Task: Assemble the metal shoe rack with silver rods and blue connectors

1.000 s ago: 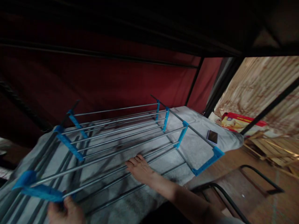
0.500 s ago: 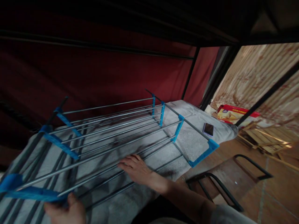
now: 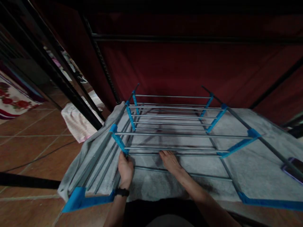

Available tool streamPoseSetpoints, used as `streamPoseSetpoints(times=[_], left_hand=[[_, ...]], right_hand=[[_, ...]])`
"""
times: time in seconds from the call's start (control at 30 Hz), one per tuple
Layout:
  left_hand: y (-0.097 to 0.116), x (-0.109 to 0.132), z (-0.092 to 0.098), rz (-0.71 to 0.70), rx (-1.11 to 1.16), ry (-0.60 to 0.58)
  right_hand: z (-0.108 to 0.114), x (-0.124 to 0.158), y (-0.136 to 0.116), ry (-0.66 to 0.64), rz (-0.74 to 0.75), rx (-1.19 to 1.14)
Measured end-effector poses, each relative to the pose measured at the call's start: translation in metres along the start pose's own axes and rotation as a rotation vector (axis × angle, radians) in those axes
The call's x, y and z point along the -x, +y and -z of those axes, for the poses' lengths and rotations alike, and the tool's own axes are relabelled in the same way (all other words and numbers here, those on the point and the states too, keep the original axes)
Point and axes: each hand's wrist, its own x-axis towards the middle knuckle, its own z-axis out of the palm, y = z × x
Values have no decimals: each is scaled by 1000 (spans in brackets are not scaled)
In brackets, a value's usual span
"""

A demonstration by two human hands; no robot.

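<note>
A metal rack (image 3: 180, 134) with silver rods and blue plastic side pieces lies on a grey cloth (image 3: 255, 176) in front of me. My left hand (image 3: 125, 168), with a black band on its wrist, grips the rack at its left side, near a blue piece (image 3: 118, 142). My right hand (image 3: 169, 161) rests flat on the cloth, fingers stretched out under the lower rods.
A phone (image 3: 293, 167) lies on the cloth at the far right. Dark red fabric and black metal frame bars (image 3: 71, 91) enclose the space behind and to the left. A striped cloth (image 3: 75, 121) lies on the brown tiled floor at left.
The view has swung left, so the rack now faces me squarely. My left hand has moved from the near blue end piece up to the rack's left side.
</note>
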Motion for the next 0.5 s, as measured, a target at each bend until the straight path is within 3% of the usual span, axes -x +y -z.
streamPoseSetpoints(times=[0.5], left_hand=[[2, -9, 3, 76, -21, 5]], right_hand=[[8, -2, 2, -64, -48, -64]])
